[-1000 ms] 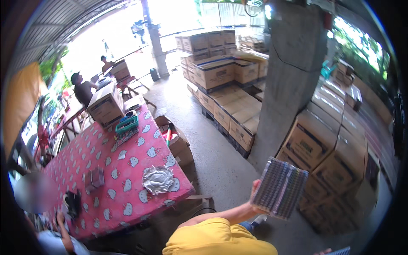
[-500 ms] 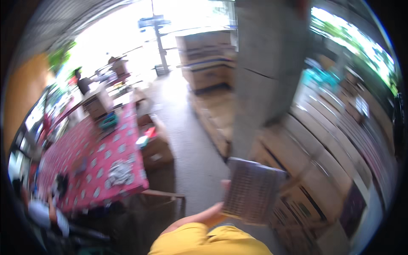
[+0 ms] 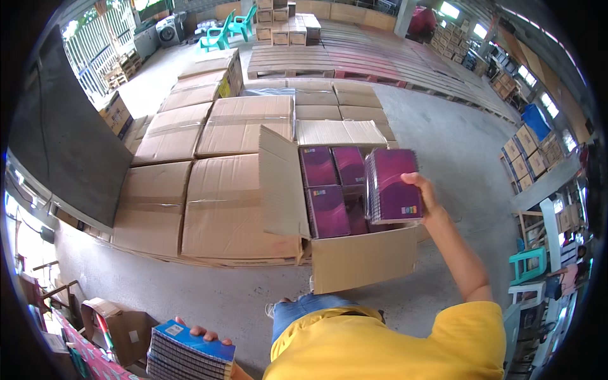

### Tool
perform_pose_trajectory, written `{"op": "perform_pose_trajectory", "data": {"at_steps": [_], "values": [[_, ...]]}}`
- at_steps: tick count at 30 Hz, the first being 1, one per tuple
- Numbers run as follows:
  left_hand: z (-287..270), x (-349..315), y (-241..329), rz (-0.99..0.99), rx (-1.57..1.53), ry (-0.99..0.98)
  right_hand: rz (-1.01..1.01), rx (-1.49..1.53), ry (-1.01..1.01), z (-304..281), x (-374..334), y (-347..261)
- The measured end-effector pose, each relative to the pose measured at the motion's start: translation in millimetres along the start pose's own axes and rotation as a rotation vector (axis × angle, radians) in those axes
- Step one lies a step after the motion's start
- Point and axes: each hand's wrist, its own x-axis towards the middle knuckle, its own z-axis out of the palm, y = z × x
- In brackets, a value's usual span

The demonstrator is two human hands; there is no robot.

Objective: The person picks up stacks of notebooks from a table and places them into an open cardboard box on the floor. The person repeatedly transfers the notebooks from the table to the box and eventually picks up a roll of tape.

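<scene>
My right hand (image 3: 424, 193) is closed on a stack of purple spiral notebooks (image 3: 391, 180), held over the right part of an open cardboard carton (image 3: 364, 261). Inside the carton lie more purple notebooks (image 3: 328, 212) in stacks side by side; its lower right part is hidden behind the held stack. The carton's flaps are spread outward. Low at the left, my left hand (image 3: 206, 333) grips a thick stack of spiral notebooks (image 3: 187, 358) with a blue cover on top, black coils facing out; the picture's lower edge cuts this stack off.
Closed cartons (image 3: 237, 199) stand packed together left of and behind the open one. A grey pillar (image 3: 69, 126) rises at the left. Wooden pallets (image 3: 373, 50) lie farther back, near green plastic chairs (image 3: 218, 35). At lower left are a brown box (image 3: 123, 329) and a pink-covered table (image 3: 82, 348).
My view has swung from the pink table and aisle to the cartons. Earlier one notebook stack showed in front of me; now both hands are visible, each holding a stack.
</scene>
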Motion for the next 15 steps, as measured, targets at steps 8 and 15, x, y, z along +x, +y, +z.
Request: {"op": "perform_pose_trajectory", "data": {"at_steps": [8,15], "values": [[8,13,-36,0.069,0.026,0.157,0.368,0.117,-0.113,-26,58,30],[27,55,-17,-0.162,0.370,0.280,0.472,-0.075,-0.104,-30,81,86]]}}
